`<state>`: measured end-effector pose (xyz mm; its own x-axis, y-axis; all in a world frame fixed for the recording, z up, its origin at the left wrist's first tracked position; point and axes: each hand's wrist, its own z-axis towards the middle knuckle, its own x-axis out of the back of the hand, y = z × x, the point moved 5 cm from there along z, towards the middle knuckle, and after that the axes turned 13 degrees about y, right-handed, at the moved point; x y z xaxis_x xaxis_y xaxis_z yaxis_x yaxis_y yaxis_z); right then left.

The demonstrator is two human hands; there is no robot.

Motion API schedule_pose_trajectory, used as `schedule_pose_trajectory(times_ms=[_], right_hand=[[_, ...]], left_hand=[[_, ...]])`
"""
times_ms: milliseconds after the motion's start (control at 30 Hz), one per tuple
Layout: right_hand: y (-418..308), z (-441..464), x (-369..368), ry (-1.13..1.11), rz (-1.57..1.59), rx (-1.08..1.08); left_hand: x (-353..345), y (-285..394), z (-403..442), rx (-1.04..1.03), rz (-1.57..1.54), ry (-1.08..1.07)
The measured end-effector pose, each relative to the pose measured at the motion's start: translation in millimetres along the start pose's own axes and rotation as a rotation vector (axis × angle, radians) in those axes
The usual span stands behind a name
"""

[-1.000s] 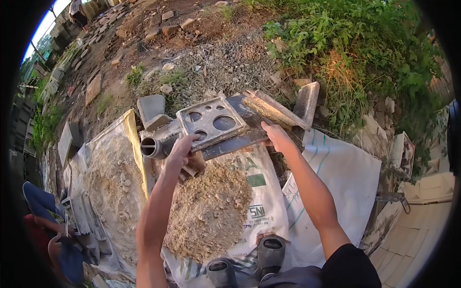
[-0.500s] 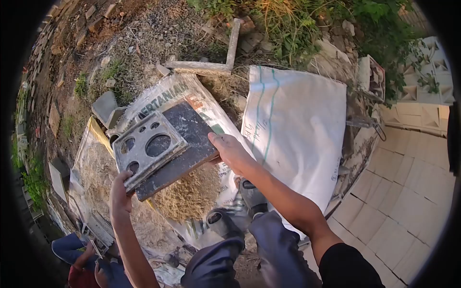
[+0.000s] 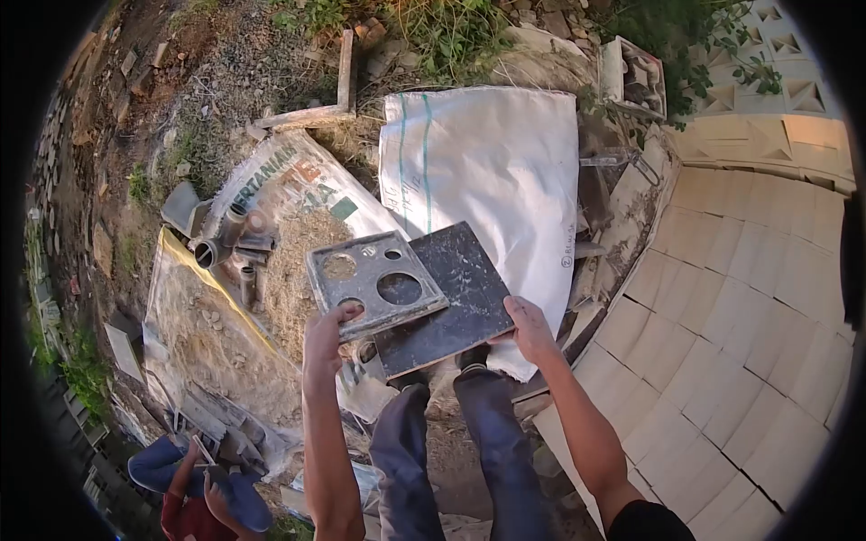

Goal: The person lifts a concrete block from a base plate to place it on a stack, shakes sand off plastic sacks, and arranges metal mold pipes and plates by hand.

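My left hand (image 3: 327, 343) is closed on the near left corner of a dusty grey plate (image 3: 370, 278) with a raised rim and several round holes. The plate lies over the left part of a flat, dark board (image 3: 467, 293) with pale specks. At the board's right edge, my right hand (image 3: 530, 332) grips it, thumb on top and the other fingers mostly hidden beneath. Both pieces are held in the air above my feet, slightly tilted.
A white sack (image 3: 505, 162) lies ahead; left of it are a printed sack, sandy material (image 3: 311, 248) and short pipe pieces (image 3: 212, 252). Pale slabs (image 3: 731, 298) cover the right side. A person in red (image 3: 194, 516) sits at lower left. Greenery and rubble lie beyond.
My view has turned, so the scene has slid left. The plate and board have moved right and lower in view, now in front of the white sack's lower edge. Both grips stay.
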<state>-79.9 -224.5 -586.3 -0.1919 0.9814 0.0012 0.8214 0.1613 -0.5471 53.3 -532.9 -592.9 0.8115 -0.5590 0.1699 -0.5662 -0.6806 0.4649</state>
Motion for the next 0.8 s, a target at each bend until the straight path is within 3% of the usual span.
schedule_pose_trajectory(times_ms=[67,133,267,400,433,600,667,700,733,800], right_hand=[[-12.1,27.5,8.7,-0.033,-0.103,0.068],[-4.0,76.2,19.1,-0.084,-0.105,0.124],[-9.1,153.2,12.8,-0.115,-0.024,0.236],[7.9,245.8,31.4,-0.074,-0.037,0.176],[15.3,263.4,37.9,-0.047,-0.168,0.225],[44.8,267.3,48.6,-0.034,-0.429,0.122],[32.1,254.5,50.4,0.464,-1.246,0.61],[11.6,231.2,40.7,0.56,-1.118,0.547],[16.0,229.0,35.4,0.552,-1.127,0.547],[12.6,216.9,3.5,0.355,-1.271,1.151]], left_hand=[[-12.9,1.7,-5.4,-0.034,-0.035,0.065],[-17.0,29.8,-42.3,-0.246,0.057,0.263],[8.8,13.7,-46.5,-0.364,0.103,0.386],[36.8,-15.6,-36.1,-0.313,0.083,0.486],[43.8,-27.5,-29.3,-0.265,0.082,0.466],[34.0,-82.1,-34.1,-0.115,0.123,0.499],[26.4,-99.5,-39.6,-0.093,0.081,0.533],[23.2,-111.3,-39.3,-0.065,0.036,0.499],[19.3,-123.4,-39.1,-0.037,-0.006,0.463],[11.0,-140.1,-35.6,-0.031,0.013,0.402]])
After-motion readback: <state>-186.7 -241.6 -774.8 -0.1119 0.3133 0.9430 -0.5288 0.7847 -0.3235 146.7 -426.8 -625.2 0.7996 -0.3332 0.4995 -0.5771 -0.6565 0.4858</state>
